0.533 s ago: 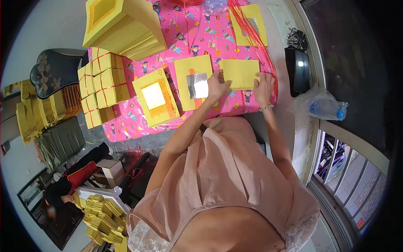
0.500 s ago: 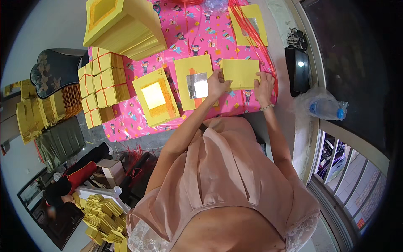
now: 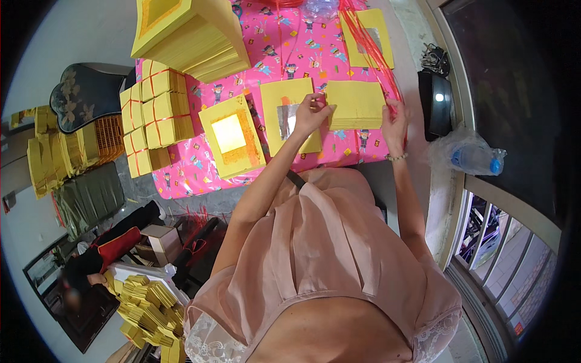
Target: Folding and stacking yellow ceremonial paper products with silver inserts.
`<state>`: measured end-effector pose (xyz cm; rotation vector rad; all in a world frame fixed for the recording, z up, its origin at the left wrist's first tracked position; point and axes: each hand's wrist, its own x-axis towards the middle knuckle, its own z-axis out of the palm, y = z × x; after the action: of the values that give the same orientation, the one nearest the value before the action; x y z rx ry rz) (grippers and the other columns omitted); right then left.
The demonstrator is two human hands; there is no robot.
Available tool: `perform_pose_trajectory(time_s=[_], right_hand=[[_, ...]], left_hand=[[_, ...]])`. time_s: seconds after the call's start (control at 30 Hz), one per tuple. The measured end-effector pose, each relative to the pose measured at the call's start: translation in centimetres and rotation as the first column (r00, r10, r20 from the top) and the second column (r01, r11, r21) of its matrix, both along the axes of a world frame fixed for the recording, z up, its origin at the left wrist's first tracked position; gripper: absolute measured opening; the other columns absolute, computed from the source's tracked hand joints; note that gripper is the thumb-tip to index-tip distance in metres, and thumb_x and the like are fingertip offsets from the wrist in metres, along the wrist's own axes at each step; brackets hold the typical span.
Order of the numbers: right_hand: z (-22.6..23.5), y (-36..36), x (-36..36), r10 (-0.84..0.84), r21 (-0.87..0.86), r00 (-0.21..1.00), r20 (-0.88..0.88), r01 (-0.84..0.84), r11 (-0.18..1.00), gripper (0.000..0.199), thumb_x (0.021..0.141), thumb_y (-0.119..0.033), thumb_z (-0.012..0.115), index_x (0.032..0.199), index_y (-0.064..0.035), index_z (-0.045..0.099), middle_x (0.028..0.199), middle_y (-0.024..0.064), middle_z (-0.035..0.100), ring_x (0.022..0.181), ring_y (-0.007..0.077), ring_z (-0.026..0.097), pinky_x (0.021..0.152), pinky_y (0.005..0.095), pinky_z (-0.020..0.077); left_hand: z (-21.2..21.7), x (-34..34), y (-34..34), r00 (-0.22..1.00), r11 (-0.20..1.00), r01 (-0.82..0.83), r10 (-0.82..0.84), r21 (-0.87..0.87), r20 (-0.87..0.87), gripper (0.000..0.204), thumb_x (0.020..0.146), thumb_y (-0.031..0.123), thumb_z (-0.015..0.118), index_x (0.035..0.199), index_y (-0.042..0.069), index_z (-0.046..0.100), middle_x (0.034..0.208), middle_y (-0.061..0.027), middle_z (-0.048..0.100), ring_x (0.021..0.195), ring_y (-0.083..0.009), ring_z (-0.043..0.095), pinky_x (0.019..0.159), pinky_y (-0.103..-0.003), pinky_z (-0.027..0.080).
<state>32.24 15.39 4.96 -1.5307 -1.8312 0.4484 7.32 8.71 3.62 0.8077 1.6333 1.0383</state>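
A worktop under a glossy pink cover printed with small cartoon figures carries everything here. At its far left stands a tall stack of yellow paper; nearer lie blocky yellow bundles bound with red bands. A flat yellow paper pile with a silver square lies partly beneath the left hand. Just right of it, between both hands, is the plain yellow rectangular paper block. The left grip is narrow at the block's left edge; the right hand curls narrowly by thin, glossy red strands. Whether either grips anything, I cannot tell.
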Motion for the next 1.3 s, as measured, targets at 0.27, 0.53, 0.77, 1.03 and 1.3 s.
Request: perform_pose_trajectory(time_s=[0.27, 0.53, 0.77, 1.03, 1.3], right_hand=[[7.3, -5.9, -8.8, 0.506, -0.216, 0.824, -0.255, -0.559, 0.801, 0.009, 0.087, -0.005, 0.061, 0.096, -0.0026, 0.061, 0.086, 0.0109, 0.058, 0.082, 0.0257, 0.060, 0.072, 0.0366, 0.0478], [-1.5, -9.8, -12.3, 0.843, -0.380, 0.445, 0.303, -0.755, 0.535, 0.031, 0.077, -0.012, 0.069, 0.104, -0.0071, 0.055, 0.104, 0.0090, 0.052, 0.103, 0.0280, 0.053, 0.082, 0.0428, 0.0471], [-3.3, -9.2, -12.4, 0.851, -0.303, 0.392, 0.350, -0.812, 0.499, 0.036, 0.070, -0.015, 0.072, 0.102, -0.0063, 0.056, 0.103, 0.0091, 0.052, 0.101, 0.0271, 0.053, 0.080, 0.0414, 0.0481], [-2.9, -8.3, -11.9, 0.872, -0.273, 0.464, 0.152, -0.829, 0.489, 0.016, 0.079, -0.016, 0.068, 0.088, -0.0050, 0.063, 0.088, 0.0103, 0.057, 0.087, 0.0286, 0.058, 0.073, 0.0404, 0.0507], [-2.5, -7.9, -12.2, 0.830, -0.351, 0.557, 0.016, -0.774, 0.526, 0.013, 0.083, -0.017, 0.065, 0.083, -0.0038, 0.066, 0.085, 0.0116, 0.059, 0.088, 0.0303, 0.059, 0.077, 0.0414, 0.0490]], left_hand=[[0.4, -5.2, -9.3, 0.937, 0.985, 0.161, -0.132, 0.066, -0.325, 0.042, 0.074, 0.010, 0.075, 0.112, 0.002, 0.060, 0.098, -0.0138, 0.063, 0.089, -0.0265, 0.063, 0.078, -0.038, 0.052], [0.3, -5.9, -13.9, 0.597, 0.894, 0.447, -0.274, 0.029, -0.754, 0.053, 0.064, 0.008, 0.076, 0.112, 0.002, 0.055, 0.113, -0.0154, 0.053, 0.105, -0.0349, 0.050, 0.091, -0.042, 0.045], [-0.6, -5.6, -13.8, 0.509, 0.890, 0.448, -0.332, -0.085, -0.794, 0.051, 0.064, 0.010, 0.077, 0.112, 0.006, 0.057, 0.112, -0.0131, 0.053, 0.105, -0.0340, 0.050, 0.094, -0.041, 0.044], [-1.2, -6.5, -13.9, 0.571, 0.891, 0.454, -0.307, -0.018, -0.761, 0.036, 0.071, 0.013, 0.074, 0.104, 0.007, 0.062, 0.109, -0.0096, 0.060, 0.101, -0.0305, 0.056, 0.087, -0.038, 0.050], [-1.2, -6.9, -14.2, 0.665, 0.904, 0.416, -0.228, 0.100, -0.711, 0.018, 0.077, 0.012, 0.070, 0.093, 0.006, 0.067, 0.106, -0.0098, 0.064, 0.099, -0.0302, 0.059, 0.084, -0.039, 0.051]])
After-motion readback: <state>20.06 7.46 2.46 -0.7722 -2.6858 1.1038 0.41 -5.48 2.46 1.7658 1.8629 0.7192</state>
